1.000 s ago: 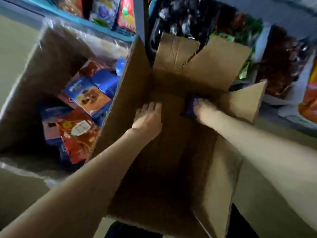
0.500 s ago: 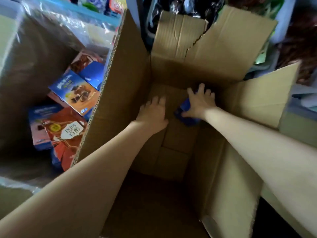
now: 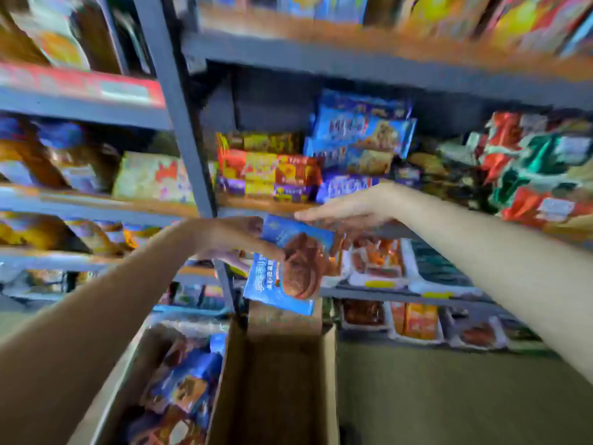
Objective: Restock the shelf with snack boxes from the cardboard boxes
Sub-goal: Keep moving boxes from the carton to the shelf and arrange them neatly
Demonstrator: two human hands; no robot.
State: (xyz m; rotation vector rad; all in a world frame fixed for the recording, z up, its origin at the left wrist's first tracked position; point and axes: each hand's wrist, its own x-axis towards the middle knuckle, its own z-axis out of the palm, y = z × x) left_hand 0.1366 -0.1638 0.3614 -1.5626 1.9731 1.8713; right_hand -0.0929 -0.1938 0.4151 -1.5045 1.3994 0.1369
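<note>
Snack box: blue, with a brown biscuit picture; held up in front of the shelving, tilted, its lower corner above the cardboard boxes; image blurred, print unreadable.
Left hand: grips the snack box at its left edge, fingers curled round that edge, thumb side across the front.
Right hand: laid flat over the top right corner of the snack box, fingers extended and pointing left; whether it grips or only touches the box cannot be told.
Shelf: wooden board on a grey metal frame, its front edge just behind and above the top of the snack box; stacked red, yellow and blue packets fill it from the post rightward.
Upright post: grey, running top to bottom just left of the hands.
Open room: a dark gap above the stacked packets, under the next shelf up.
Right cardboard box: open, directly under the snack box, interior in shadow, contents not visible.
Left cardboard box: touching the right one along a shared wall; holds loose blue and red snack boxes.
Floor: bare grey-green area right of the cardboard boxes.
</note>
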